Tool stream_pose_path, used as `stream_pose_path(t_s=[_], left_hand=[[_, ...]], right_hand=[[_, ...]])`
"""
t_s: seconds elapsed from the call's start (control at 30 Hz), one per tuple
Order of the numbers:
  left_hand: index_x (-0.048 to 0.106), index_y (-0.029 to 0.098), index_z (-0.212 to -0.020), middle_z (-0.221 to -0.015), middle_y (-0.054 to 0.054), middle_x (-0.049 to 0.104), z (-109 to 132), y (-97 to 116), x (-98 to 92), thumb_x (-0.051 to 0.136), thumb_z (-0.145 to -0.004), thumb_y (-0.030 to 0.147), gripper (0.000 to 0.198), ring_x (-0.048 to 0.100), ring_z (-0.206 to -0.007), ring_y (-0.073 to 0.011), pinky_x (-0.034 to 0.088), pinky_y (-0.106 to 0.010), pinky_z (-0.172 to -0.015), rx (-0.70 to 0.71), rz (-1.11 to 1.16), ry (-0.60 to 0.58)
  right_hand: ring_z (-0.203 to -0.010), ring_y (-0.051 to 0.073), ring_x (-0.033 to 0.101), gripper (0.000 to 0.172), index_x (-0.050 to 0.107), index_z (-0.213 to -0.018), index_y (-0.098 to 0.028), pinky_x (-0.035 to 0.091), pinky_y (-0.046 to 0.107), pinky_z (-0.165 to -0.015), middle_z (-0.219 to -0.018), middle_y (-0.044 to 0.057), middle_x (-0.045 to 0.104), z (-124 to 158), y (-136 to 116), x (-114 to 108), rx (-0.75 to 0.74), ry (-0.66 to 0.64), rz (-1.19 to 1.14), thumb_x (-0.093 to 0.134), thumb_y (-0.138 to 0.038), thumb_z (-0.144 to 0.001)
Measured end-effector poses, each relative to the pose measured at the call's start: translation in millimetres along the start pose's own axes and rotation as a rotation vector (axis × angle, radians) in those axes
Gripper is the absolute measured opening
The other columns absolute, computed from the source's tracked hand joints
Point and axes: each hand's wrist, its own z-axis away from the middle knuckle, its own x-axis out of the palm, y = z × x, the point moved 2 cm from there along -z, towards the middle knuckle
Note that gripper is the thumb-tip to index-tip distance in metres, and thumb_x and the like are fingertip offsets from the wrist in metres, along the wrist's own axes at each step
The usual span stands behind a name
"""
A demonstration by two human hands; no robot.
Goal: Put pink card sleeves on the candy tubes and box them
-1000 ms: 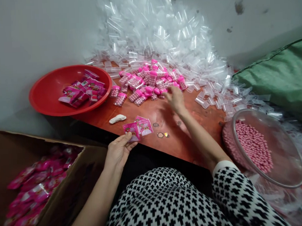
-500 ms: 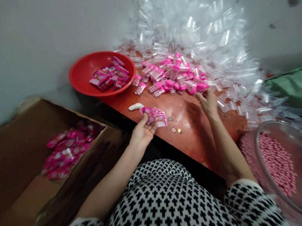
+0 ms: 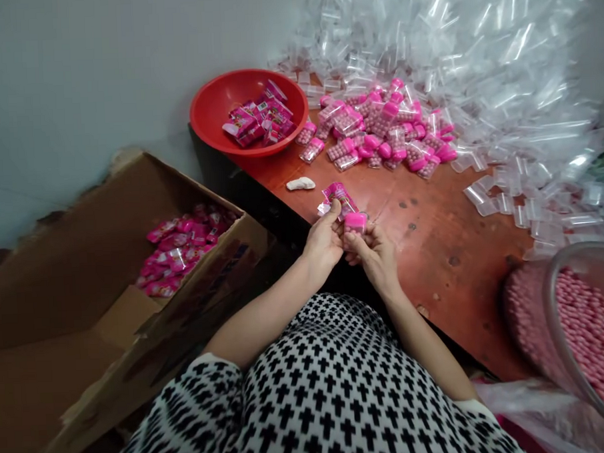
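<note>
Over the table's near edge my two hands are close together. My left hand [image 3: 325, 240] is closed on a pink printed wrapper [image 3: 339, 199], pinched under the thumb. In my right hand [image 3: 377, 253] is a small clear candy container with a pink cap [image 3: 354, 222]; thumb and fingers grip it just beside the wrapper. Part of the container is hidden by my fingers. Farther back lies a heap of similar filled containers [image 3: 378, 126] with pink caps and pink balls inside. A crumpled white piece [image 3: 301, 184] rests left of the wrapper.
At the table's [image 3: 433, 247] back left stands a red bowl [image 3: 202, 127] of pink packets. A cardboard box [image 3: 73, 263] with pink wrapped packets is at left. Many clear empty containers [image 3: 454, 53] pile up behind. At right is a tub [image 3: 549, 289] of pink balls.
My right hand has come back from the heap of filled containers with one in its grip, meeting my left hand. The left still holds the wrapper. The view has shifted.
</note>
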Motion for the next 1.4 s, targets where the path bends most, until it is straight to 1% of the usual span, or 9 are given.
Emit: stream_pose_path(t_s=[0.17,0.33,0.57,0.77,0.93,1.03,1.2,1.27,1.4], left_hand=[[0.055,0.014,-0.066,-0.051,0.004,0.053,5.6,-4.2,0.4,0.087,-0.059,0.043,0.044,0.049,-0.043,-0.0071,0.036,-0.019,-0.042,0.168,-0.127,-0.070],[0.063,0.013,-0.074,-0.057,0.002,0.060,5.2,3.3,-2.2,0.090,-0.053,0.039,0.043,0.053,-0.047,-0.0085,0.040,-0.021,-0.047,0.261,-0.323,-0.210],[0.062,0.010,-0.063,-0.056,-0.002,0.061,-5.4,5.4,-9.3,0.091,-0.051,0.034,0.040,0.055,-0.049,-0.0096,0.043,-0.021,-0.048,0.052,-0.361,-0.221],[0.066,0.009,-0.060,-0.052,-0.003,0.059,-5.5,15.4,-7.6,0.089,-0.053,0.038,0.038,0.052,-0.042,-0.0110,0.042,-0.025,-0.043,0.085,-0.558,-0.302],[0.069,0.009,-0.060,-0.056,-0.006,0.065,-9.7,22.9,-1.3,0.088,-0.053,0.036,0.034,0.057,-0.047,-0.0125,0.045,-0.024,-0.047,0.152,-0.690,-0.269],[0.069,0.009,-0.060,-0.056,-0.006,0.065,-8.2,22.6,3.0,0.088,-0.052,0.037,0.034,0.056,-0.045,-0.0121,0.045,-0.024,-0.045,0.108,-0.643,-0.309],[0.069,0.008,-0.058,-0.050,-0.005,0.060,-3.8,23.6,-2.2,0.088,-0.052,0.038,0.036,0.055,-0.042,-0.0141,0.046,-0.026,-0.043,0.002,-0.691,-0.392],[0.070,0.008,-0.061,-0.052,-0.006,0.061,-3.3,23.4,-6.1,0.088,-0.054,0.038,0.036,0.057,-0.044,-0.0138,0.048,-0.026,-0.046,0.028,-0.702,-0.373],[0.071,0.009,-0.063,-0.060,-0.005,0.066,-3.6,19.2,-9.0,0.088,-0.055,0.039,0.035,0.058,-0.050,-0.0121,0.047,-0.024,-0.050,0.232,-0.690,-0.234]], right_hand=[[-0.044,0.008,0.058,0.035,0.056,-0.091,-0.019,0.049,0.018,-0.041,-0.061,-0.006,0.065,-2.5,1.5,-1.8,-0.026,-0.044,-0.077,0.073,-0.045,-0.076],[-0.046,0.008,0.059,0.031,0.056,-0.088,-0.020,0.048,0.017,-0.041,-0.065,-0.004,0.067,-5.9,6.1,-5.5,-0.040,-0.035,-0.040,0.073,-0.043,-0.076],[-0.051,0.009,0.060,0.029,0.059,-0.094,-0.022,0.050,0.019,-0.046,-0.068,-0.004,0.066,-8.8,14.4,-7.9,-0.136,-0.042,0.065,0.070,-0.044,-0.079],[-0.042,0.008,0.056,0.033,0.057,-0.086,-0.020,0.044,0.018,-0.038,-0.063,-0.005,0.066,-15.1,15.6,-8.5,0.001,-0.137,-0.168,0.074,-0.046,-0.074],[-0.042,0.006,0.054,0.031,0.057,-0.086,-0.020,0.044,0.017,-0.038,-0.060,-0.007,0.064,-16.0,12.4,-7.3,-0.041,-0.109,-0.101,0.075,-0.043,-0.074],[-0.044,0.007,0.056,0.028,0.058,-0.085,-0.021,0.046,0.017,-0.041,-0.063,-0.006,0.065,-16.1,11.6,-7.9,-0.074,-0.078,-0.070,0.073,-0.043,-0.076],[-0.039,0.008,0.055,0.034,0.057,-0.079,-0.020,0.042,0.018,-0.034,-0.061,-0.005,0.066,-17.6,15.8,-7.0,0.034,-0.190,-0.247,0.077,-0.046,-0.069],[-0.039,0.008,0.054,0.035,0.058,-0.080,-0.020,0.042,0.018,-0.034,-0.061,-0.004,0.067,-16.9,16.9,-6.5,0.051,-0.170,-0.238,0.078,-0.047,-0.068],[-0.043,0.007,0.056,0.032,0.060,-0.085,-0.020,0.045,0.017,-0.039,-0.063,-0.005,0.067,-13.0,13.9,-6.8,-0.040,-0.057,-0.087,0.075,-0.045,-0.072]])
